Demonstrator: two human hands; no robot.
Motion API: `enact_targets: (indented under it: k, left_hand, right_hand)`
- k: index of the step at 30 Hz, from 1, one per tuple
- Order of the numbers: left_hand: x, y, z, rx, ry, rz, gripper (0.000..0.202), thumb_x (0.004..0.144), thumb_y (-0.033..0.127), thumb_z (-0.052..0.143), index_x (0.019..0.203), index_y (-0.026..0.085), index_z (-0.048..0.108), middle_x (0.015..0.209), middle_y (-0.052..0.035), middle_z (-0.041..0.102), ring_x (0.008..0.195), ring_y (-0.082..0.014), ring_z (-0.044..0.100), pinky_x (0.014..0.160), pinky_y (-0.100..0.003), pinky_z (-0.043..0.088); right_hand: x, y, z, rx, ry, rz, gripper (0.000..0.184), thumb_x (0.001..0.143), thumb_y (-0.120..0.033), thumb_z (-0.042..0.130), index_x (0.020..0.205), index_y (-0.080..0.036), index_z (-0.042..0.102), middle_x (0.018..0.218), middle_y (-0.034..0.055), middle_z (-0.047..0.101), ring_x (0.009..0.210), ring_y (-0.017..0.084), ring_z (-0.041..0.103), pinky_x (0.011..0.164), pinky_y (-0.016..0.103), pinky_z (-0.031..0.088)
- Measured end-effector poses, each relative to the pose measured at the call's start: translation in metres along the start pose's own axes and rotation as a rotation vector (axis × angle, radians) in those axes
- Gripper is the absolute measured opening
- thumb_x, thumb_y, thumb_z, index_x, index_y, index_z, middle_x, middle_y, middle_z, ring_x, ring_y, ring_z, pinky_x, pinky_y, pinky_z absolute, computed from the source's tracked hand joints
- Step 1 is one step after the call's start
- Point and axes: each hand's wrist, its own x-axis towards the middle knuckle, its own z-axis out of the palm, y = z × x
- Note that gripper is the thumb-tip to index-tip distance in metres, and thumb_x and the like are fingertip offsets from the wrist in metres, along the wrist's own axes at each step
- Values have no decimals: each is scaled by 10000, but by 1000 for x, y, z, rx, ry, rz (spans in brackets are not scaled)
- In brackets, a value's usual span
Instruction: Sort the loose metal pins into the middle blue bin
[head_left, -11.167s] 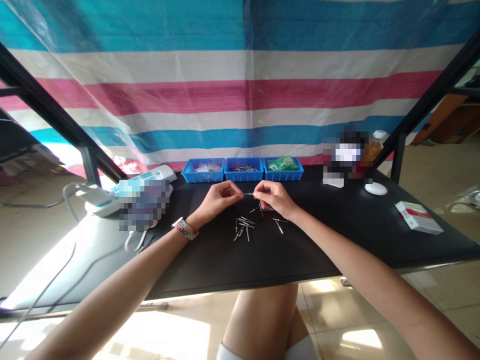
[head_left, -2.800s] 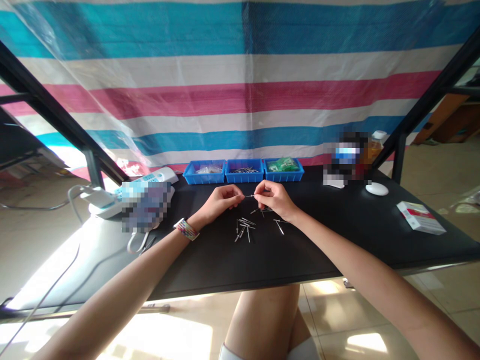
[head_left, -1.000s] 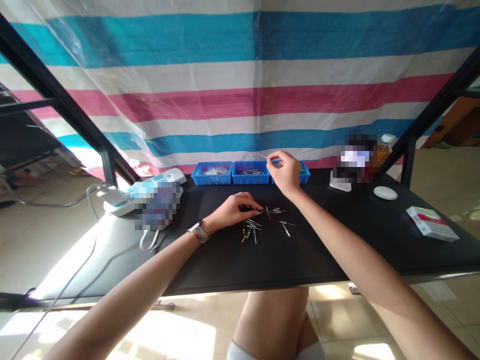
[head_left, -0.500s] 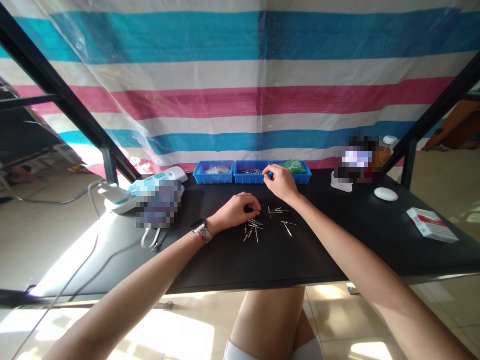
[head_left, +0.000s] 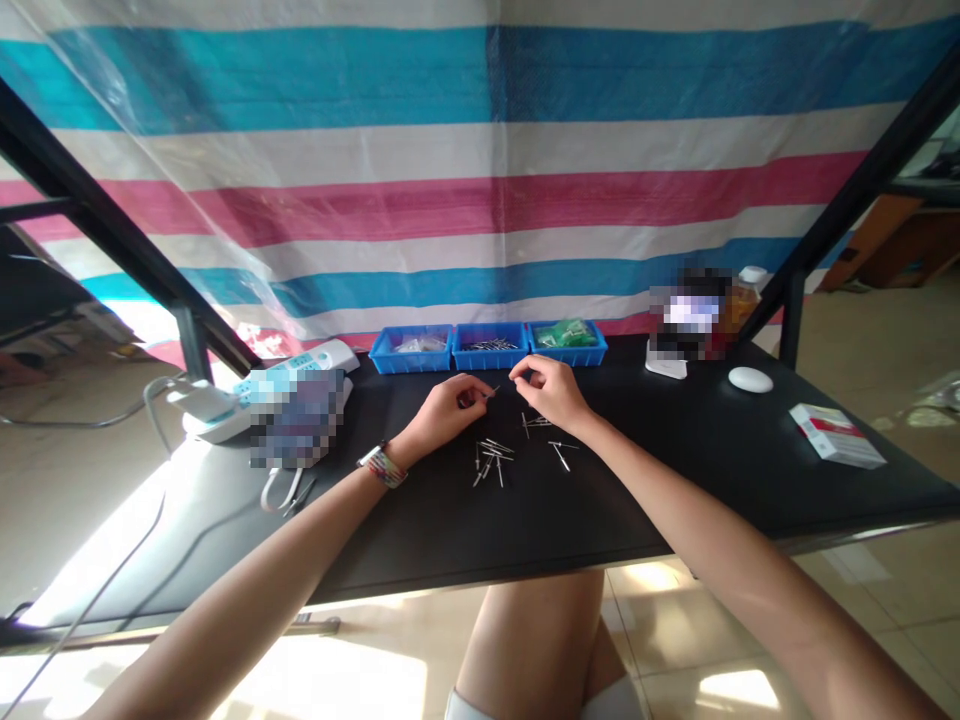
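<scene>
My left hand point(head_left: 448, 412) pinches a thin metal pin, which looks like a blind rivet point(head_left: 492, 391), with its tip pointing toward my other hand. Just to the right, my right hand point(head_left: 553, 388) is closed in a pinch in front of the blue bins; whatever its fingertips hold is too small to make out. Below my hands lies a loose pile of silver blind rivets point(head_left: 493, 460). A few more rivets point(head_left: 561, 456) lie to the right, and another small group is partly covered by my right hand.
Three joined blue bins point(head_left: 491, 358) stand at the table's back, holding clear bags, metal pins and a green bag. At left are a power strip point(head_left: 330, 355) and a blurred device point(head_left: 304, 418). A white oval object point(head_left: 750, 380) and a small box point(head_left: 836, 436) lie right.
My right hand has come down from the bins toward my left hand. My left hand has risen from beside the pile, with the rivet showing at its fingertips. The view has shifted slightly.
</scene>
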Motion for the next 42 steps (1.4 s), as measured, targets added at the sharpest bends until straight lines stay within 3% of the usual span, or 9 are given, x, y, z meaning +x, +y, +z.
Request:
enact_targets:
  k: [3,7,13,19,25,30,36,42]
  left_hand:
    - [2,-1,-2,-119,20,-5,108,844,237,693,936,182,684,881,-25,694,786,-157,624,741,-279,487]
    - [2,5,-2,-242,76,-19,204,868,331,764,883,185,622,836,-7,661,760,-142,611,707,-260,470]
    - [0,8,-2,-317,94,-48,309,845,442,835,915,171,704,909,-59,747,850,-187,682,777,-296,520]
    - [0,1,-3,-337,118,-51,322,805,445,879,906,169,747,936,-67,775,855,-198,705,795,-309,539]
    - [1,3,-2,-372,125,-54,324,765,438,906,852,169,747,928,-69,773,858,-205,706,794,-315,536]
    - [2,10,-4,-381,103,-98,379,775,462,889,975,178,737,849,-29,720,792,-175,661,741,-292,513]
    - [2,5,-8,-430,52,-204,484,932,627,645,791,166,683,742,-45,658,697,-168,606,627,-282,450]
    - [2,4,-7,-483,55,-246,454,897,603,706,766,171,652,724,-29,627,686,-163,597,630,-282,443]
  right_hand:
    - [1,-1,4,101,-25,88,86,854,-271,644,844,-218,710,886,33,746,595,144,595,551,274,450]
    - [0,-5,7,233,-86,171,125,857,-319,664,887,-212,722,892,26,743,546,133,617,500,263,462]
    - [-1,-9,11,384,-198,227,181,862,-374,697,848,-194,703,777,16,726,504,119,600,455,231,435]
    - [-1,-12,10,462,-244,286,235,852,-409,693,823,-175,694,733,7,702,490,102,598,444,209,429]
    - [1,-14,8,461,-233,257,239,816,-407,733,815,-172,693,732,7,707,501,102,591,460,215,449]
    - [0,-15,8,481,-194,247,202,769,-360,768,788,-180,678,691,-19,650,512,109,590,459,218,440]
    - [-1,-21,8,483,-64,190,192,739,-336,794,799,-186,692,756,-12,666,554,111,597,490,231,484]
    - [-1,-21,8,443,-57,159,178,751,-331,800,802,-186,711,761,-3,693,564,112,596,512,239,501]
